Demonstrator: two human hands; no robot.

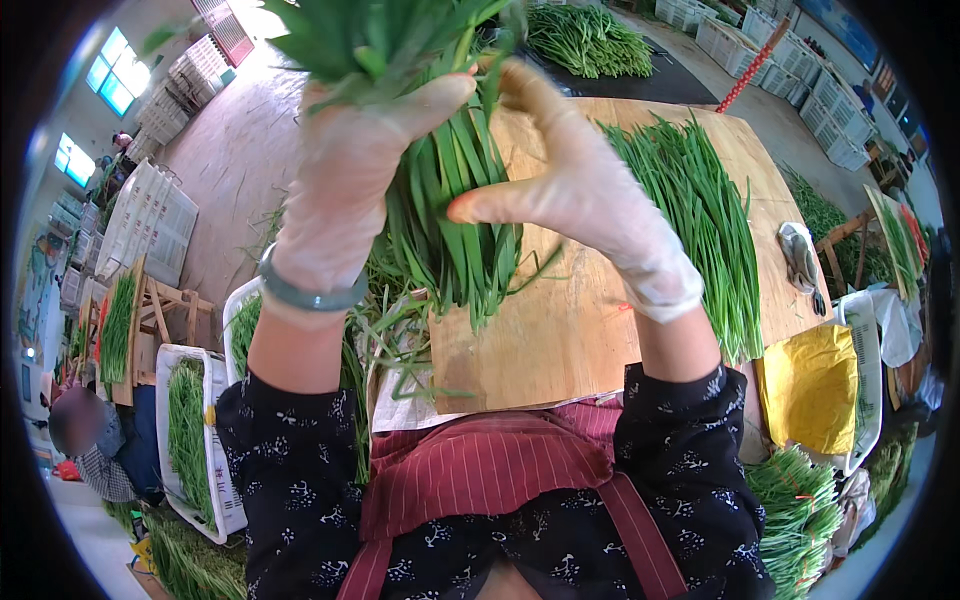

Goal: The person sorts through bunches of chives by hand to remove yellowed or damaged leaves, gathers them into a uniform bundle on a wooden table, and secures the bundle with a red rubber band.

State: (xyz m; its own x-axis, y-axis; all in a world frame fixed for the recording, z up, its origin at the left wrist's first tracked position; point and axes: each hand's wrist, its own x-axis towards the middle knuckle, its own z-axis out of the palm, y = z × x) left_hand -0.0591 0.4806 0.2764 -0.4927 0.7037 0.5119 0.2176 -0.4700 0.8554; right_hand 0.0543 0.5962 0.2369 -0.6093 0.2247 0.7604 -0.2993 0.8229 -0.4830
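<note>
1. One chive bunch (460, 240), upper centre, running top to bottom!
2. Left hand (348, 175) nearer, wrapped around it.
3. Right hand (595, 190): bunch lies left of its wide-parted fingers, contact unclear.

Green leaves (440, 245), maroon pinstriped apron (490, 465), black white-patterned sleeves (690, 460)

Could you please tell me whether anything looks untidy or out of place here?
Yes: loose green leaves lie tangled by the left edge of the wooden board, unlike the neatly aligned pile on its right.

Green bunch (455, 195) in left grip (345, 170)
</note>
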